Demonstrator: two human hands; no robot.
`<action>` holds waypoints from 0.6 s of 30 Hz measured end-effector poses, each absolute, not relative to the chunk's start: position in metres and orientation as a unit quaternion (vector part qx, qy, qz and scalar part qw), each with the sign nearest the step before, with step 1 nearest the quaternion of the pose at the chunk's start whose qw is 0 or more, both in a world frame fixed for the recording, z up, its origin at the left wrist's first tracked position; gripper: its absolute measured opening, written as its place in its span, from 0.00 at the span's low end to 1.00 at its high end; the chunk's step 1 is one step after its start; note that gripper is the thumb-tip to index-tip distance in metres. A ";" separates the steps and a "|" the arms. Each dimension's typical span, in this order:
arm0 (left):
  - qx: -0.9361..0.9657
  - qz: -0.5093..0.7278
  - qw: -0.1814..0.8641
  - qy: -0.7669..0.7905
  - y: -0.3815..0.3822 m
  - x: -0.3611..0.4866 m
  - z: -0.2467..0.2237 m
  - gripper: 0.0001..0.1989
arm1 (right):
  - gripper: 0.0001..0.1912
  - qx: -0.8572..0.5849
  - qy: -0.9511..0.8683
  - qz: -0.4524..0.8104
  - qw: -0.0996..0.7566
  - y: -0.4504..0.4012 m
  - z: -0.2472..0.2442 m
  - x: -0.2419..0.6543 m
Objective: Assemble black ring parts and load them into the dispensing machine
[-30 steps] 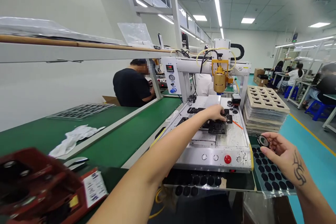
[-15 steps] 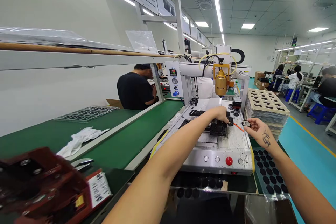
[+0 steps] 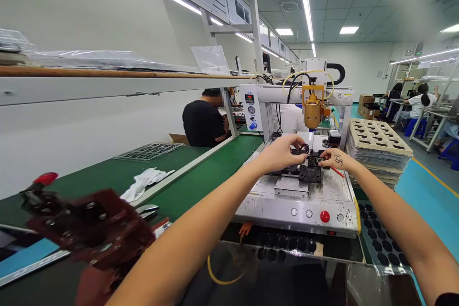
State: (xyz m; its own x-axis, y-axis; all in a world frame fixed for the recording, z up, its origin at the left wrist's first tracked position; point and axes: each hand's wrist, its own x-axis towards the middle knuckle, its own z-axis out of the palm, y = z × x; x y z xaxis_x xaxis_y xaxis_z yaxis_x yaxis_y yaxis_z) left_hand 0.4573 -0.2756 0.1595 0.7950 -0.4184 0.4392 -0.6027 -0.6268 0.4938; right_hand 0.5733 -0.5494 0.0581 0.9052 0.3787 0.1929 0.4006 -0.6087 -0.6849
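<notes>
My left hand [image 3: 285,152] is raised over the left part of a black fixture [image 3: 310,173] on the machine bed. Its thumb and fingers pinch a small round black ring [image 3: 304,148]. At the fixture's right side is my right hand [image 3: 333,158], its fingertips closed together against the black parts. What sits between those fingertips is too small and covered to make out. Below the right hand a thin red stick [image 3: 337,172] points out from the fixture. A gold cylindrical press head [image 3: 312,111] hangs above and behind the hands.
A red emergency button [image 3: 324,216] is on the machine's front panel. Stacked beige trays [image 3: 380,138] stand to the right. A sheet of black discs [image 3: 382,239] lies front right. Left are a green conveyor [image 3: 201,184], a white cloth [image 3: 148,181] and a dark red device [image 3: 103,224].
My right hand has moved left to the fixture; the round piece it held is no longer plainly visible. My left hand has drawn back left and now holds a black ring. The view has shifted.
</notes>
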 end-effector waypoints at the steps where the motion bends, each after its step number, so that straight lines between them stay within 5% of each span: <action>1: 0.890 0.144 0.324 -0.285 -0.268 0.449 0.159 0.18 | 0.18 -0.900 -0.221 -0.007 0.376 -0.549 0.058 0.576; 18: 0.905 0.160 0.320 -0.229 -0.190 0.333 0.124 0.16 | 0.07 -0.906 -0.246 -0.081 0.335 -0.542 0.051 0.574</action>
State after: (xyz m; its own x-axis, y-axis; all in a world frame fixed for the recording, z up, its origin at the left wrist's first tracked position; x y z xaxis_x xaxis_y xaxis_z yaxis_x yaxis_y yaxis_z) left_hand 0.3330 -0.1903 0.1243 0.8443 -0.3115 0.4361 -0.5165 -0.6900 0.5071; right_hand 0.5739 -0.5423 0.0509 0.8660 0.3915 0.3111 0.4997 -0.6539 -0.5681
